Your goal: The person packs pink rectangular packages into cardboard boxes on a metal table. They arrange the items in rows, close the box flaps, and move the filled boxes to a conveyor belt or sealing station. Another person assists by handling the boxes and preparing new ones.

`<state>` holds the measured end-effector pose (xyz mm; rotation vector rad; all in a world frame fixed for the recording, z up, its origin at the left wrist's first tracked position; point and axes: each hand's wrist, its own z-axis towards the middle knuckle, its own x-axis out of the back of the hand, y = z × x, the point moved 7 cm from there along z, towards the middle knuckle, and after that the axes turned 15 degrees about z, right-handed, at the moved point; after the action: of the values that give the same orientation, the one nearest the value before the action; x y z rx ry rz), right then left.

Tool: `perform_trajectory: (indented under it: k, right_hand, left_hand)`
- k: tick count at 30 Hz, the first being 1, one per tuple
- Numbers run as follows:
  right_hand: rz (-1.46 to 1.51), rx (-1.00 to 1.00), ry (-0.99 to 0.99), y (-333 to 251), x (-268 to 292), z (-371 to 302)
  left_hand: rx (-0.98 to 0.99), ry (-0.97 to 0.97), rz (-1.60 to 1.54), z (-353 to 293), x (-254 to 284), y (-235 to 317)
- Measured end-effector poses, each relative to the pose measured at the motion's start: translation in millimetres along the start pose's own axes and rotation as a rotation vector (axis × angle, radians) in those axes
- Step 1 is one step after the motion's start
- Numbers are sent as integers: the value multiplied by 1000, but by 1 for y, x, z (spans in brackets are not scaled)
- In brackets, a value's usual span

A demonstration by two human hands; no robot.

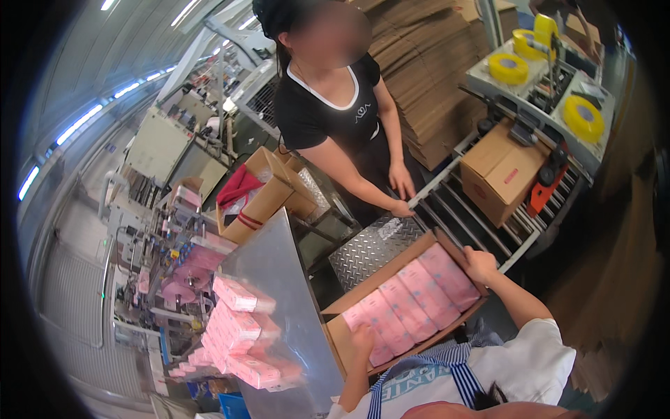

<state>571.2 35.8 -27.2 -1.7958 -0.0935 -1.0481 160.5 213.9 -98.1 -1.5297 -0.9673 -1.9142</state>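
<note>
An open cardboard carton point(333, 334) lies in front of me, filled with a row of pink soft packs point(408, 300), apparently tissues. My right hand point(480, 265) is closed over the carton's far right edge. At the carton's left end, my left hand point(361, 340) rests against the leftmost packs with its fingers curled; whether it grips anything is hidden. To the left, a metal table point(269, 262) bears a stack of similar pink packs point(234, 328). Across from me stands a person in a black top, one hand point(400, 208) at the roller conveyor's near end.
Beyond the carton are a diamond-plate metal surface point(377, 244) and a roller conveyor point(481, 216). A closed carton point(504, 171) sits under a taping machine point(537, 91) with yellow tape rolls. Flat cardboard point(419, 70) is stacked behind the person. A box with red cloth point(255, 192) stands left.
</note>
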Motion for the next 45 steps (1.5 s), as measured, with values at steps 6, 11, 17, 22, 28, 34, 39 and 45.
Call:
perform_trajectory:
  k: [6, 11, 17, 22, 28, 34, 39, 45]
  right_hand:
    - [-416, 32, -47, -1, -21, 13]
    - [-590, 71, -372, 1, -115, -8]
    - [-233, -24, -509, 16, -115, -12]
    - [-61, 677, -927, 52, -120, -47]
    - [-549, 392, -786, -30, -99, -24]
    - [-781, 443, -350, -63, -118, 15]
    - [-467, 787, 285, -128, -86, 79]
    - [-267, 512, 173, -33, -104, -28]
  left_hand:
    - [629, 115, 294, -67, 37, -82]
    - [896, -212, 70, -77, -16, -110]
    - [473, -437, -128, -25, 32, -21]
    - [-131, -552, 255, 2, -30, 85]
    - [78, -763, -6, 33, -43, 45]
    - [310, -185, 193, 23, -12, 23]
    - [657, -257, -585, -16, -72, 7]
    - [557, -166, -397, -18, -64, 16]
